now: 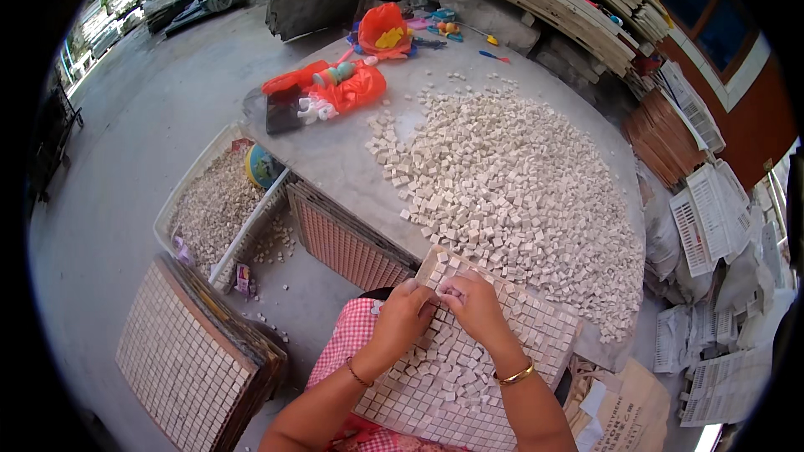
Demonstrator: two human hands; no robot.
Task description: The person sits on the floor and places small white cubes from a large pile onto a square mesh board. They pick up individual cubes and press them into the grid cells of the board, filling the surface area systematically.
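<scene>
At your far left leans a stack of tile-filled panels [180, 351], their squares pale and set in rows. Behind it stands a white bin [251, 223] of small tile pieces, with a ball [262, 166] at its far end. To the right of the bin, red-brown grids [343, 243] stand on edge against the table [335, 172]. On the table's far left part lie a black box [283, 113] and a red bag [356, 88], with a second red bag [383, 32] farther back.

Your left hand [406, 310], a dark bracelet [358, 374] at its wrist, is over the upper left part of the tray [429, 263], fingers bent in towards your right hand. The tray slants across your lap; many cells are filled, and loose tiles [456, 372] lie scattered over its middle. Your right hand [476, 310], with a gold bangle [515, 371], is just beside the left, its fingertips drawn together. Your fingers hide what is between them, so I can't tell whether either hand grips a tile.

Beyond your hands, a broad pile of tiles [511, 184] covers much of the table. At your far right are a brown paper bag [641, 406] and white crates [699, 218].
</scene>
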